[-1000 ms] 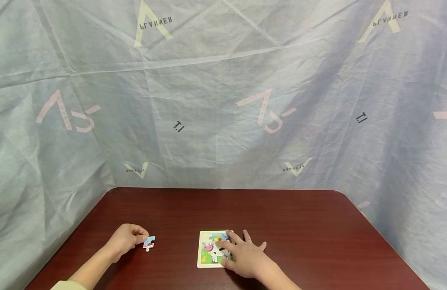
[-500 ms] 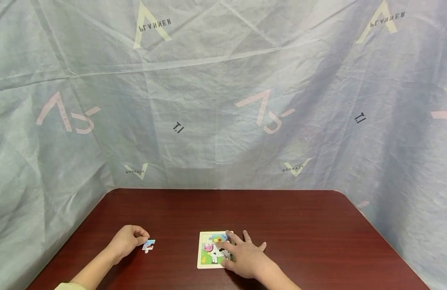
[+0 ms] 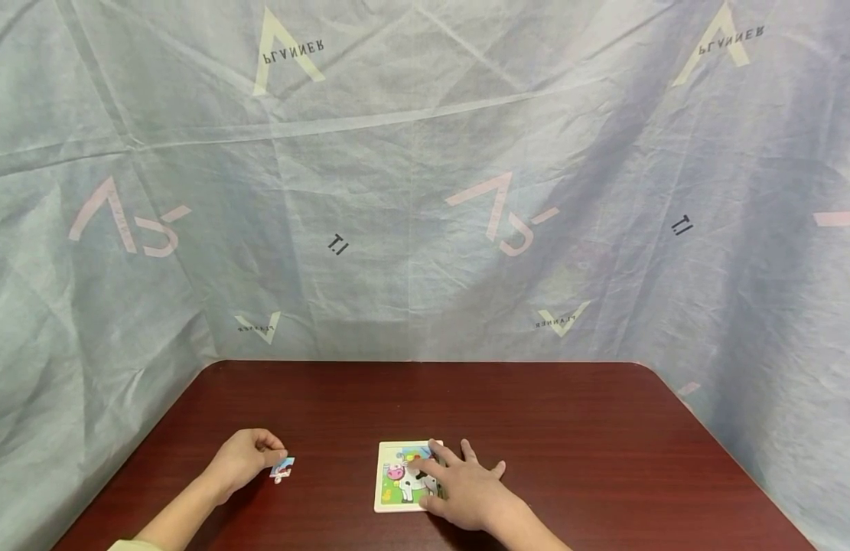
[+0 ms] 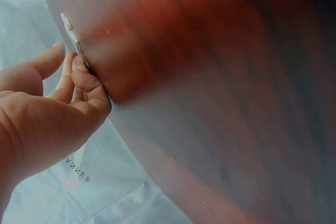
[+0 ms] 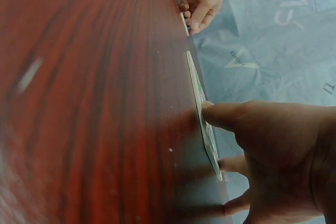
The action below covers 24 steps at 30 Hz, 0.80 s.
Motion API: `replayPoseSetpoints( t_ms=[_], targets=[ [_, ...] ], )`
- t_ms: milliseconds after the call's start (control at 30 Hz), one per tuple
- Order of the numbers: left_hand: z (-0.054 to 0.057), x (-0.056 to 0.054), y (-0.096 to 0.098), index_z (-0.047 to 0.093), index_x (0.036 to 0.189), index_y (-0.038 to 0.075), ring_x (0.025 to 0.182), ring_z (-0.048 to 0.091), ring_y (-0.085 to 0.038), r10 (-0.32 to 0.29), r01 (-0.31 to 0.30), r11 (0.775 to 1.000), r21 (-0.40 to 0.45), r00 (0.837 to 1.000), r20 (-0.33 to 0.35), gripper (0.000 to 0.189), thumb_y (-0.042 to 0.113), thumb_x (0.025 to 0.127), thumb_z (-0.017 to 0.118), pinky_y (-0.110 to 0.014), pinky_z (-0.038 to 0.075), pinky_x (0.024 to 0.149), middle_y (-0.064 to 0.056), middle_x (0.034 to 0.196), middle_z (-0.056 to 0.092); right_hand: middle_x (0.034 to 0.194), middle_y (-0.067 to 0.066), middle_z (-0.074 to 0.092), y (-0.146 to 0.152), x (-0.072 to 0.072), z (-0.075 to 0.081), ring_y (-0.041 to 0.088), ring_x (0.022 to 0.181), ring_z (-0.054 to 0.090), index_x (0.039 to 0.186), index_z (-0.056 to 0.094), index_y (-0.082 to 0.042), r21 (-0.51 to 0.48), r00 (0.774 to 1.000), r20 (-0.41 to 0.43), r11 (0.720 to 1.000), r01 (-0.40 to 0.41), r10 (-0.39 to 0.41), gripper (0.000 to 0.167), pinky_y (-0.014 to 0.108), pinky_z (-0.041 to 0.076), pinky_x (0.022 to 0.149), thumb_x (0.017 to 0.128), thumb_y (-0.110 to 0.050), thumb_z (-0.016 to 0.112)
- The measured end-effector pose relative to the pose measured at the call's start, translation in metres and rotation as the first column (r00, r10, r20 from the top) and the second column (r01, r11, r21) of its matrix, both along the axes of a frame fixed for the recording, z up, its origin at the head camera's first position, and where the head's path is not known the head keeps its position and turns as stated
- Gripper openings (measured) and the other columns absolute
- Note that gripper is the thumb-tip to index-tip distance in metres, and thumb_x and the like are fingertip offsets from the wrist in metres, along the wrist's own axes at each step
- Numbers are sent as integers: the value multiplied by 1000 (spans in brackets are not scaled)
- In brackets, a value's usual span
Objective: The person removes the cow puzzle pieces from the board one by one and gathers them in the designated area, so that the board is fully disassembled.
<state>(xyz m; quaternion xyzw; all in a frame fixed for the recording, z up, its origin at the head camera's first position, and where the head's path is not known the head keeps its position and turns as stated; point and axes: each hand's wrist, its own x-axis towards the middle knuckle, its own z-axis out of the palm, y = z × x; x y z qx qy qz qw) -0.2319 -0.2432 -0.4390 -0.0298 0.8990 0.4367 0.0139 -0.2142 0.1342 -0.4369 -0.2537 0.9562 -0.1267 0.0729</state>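
across the bench (image 3: 535, 405), lower left, the puzzle piece (image 3: 283, 468) clamped in the left grip (image 3: 242, 461) sank slightly; right grip (image 3: 471, 491), fingers apart, stayed on the cow puzzle (image 3: 400, 488).

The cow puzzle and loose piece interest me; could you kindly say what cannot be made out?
Cow puzzle, right side: head view, covered by the right hand.
Cow puzzle's picture: right wrist view, seen nearly edge-on.
Loose piece, where gripped: head view, hidden by the left hand.
Loose piece's print: head view, too small to identify; left wrist view, nearly edge-on.
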Motion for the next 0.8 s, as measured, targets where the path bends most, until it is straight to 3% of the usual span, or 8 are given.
replayPoseSetpoints(
  t_ms=[300, 500, 800],
  targets=[
    [5, -2, 5, 71, 95, 4, 99, 59, -27, 6, -6, 998, -65, 1000, -3, 13, 17, 94, 70, -49, 46, 83, -3, 99, 68, 162, 3, 33, 1, -1, 0, 57, 140, 31, 137, 53, -44, -6, 1000, 14, 1000, -13, 13, 42, 91, 25, 76, 97, -51, 63],
    [5, 0, 14, 71, 90, 5, 84, 58, -20, 29, -33, 998, -52, 998, -59, 8, 13, 92, 71, -39, 45, 73, 0, 87, 67, 161, 3, 35, 0, 0, 0, 57, 139, 32, 135, 54, -44, 1, 1000, -11, 1000, -10, 10, 41, 91, 26, 75, 96, -51, 63],
    [2, -2, 40, 69, 89, 4, 59, 50, -17, 22, -17, 995, 100, 998, -52, 6, 7, 89, 74, -30, 42, 52, -3, 73, 58, 161, 3, 35, 0, 0, 1, 57, 139, 31, 134, 56, -43, 1, 1000, 0, 1000, -2, 2, 39, 91, 25, 77, 96, -50, 64]
  ],
)
